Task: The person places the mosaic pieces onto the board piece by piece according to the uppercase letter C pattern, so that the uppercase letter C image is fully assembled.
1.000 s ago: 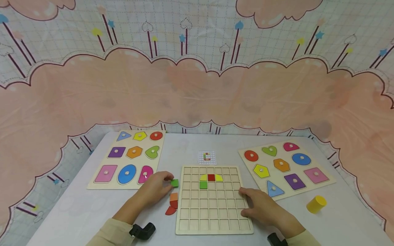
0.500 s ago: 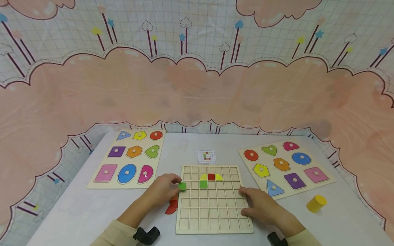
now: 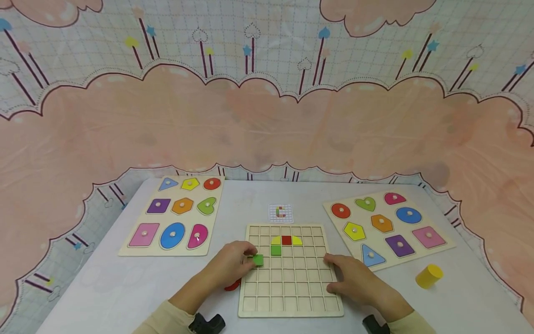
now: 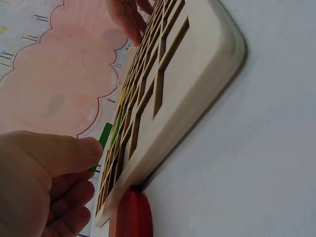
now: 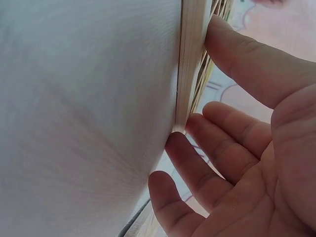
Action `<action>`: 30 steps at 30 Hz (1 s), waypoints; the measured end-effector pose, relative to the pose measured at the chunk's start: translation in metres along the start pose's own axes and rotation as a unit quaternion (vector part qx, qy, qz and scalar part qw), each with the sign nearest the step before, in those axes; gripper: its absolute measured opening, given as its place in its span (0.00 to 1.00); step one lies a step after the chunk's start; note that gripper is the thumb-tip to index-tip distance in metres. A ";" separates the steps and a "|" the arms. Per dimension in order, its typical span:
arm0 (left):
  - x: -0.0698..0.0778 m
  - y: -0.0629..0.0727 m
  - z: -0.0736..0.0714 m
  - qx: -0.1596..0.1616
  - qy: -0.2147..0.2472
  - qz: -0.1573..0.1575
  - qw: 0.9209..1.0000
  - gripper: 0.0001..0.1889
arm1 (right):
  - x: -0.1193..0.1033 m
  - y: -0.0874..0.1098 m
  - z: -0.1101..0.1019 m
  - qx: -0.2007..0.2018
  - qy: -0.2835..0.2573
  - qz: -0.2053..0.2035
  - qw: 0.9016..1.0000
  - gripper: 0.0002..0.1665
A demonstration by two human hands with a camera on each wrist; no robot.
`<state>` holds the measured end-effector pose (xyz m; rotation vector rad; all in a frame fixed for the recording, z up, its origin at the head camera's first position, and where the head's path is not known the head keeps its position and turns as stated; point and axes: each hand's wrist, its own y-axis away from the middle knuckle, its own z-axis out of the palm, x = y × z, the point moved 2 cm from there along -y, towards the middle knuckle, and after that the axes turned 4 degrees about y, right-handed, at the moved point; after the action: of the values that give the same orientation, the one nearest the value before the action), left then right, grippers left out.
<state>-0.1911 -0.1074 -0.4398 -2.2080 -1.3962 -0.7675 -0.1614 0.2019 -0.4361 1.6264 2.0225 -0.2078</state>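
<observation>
We pinch a green block between the thumb and fingers of our left hand, over the left side of a wooden grid board on the white surface. Our right hand, thumb and fingers loosely parted, touches the board's right edge.

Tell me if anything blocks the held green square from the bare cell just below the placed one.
Nothing visible does: between the flat green square in the left hand and that cell lie only thin ridges of the pale wooden grid board. The right hand, at its right edge, is clear.
</observation>
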 end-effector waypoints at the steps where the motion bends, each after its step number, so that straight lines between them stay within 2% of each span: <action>1: 0.001 0.000 0.001 0.000 -0.001 0.000 1.000 0.11 | 0.000 0.000 0.000 0.000 0.000 0.001 1.000 0.41; 10: 0.004 -0.002 0.013 0.000 0.012 0.025 1.000 0.09 | -0.002 0.001 -0.001 0.006 -0.004 -0.002 1.000 0.40; 30: 0.016 -0.010 0.024 0.000 -0.008 0.035 0.999 0.10 | 0.000 0.000 0.000 0.006 -0.010 -0.004 1.000 0.40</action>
<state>-0.1893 -0.0777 -0.4466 -2.2546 -1.3196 -0.7274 -0.1612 0.2022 -0.4364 1.6167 2.0171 -0.2377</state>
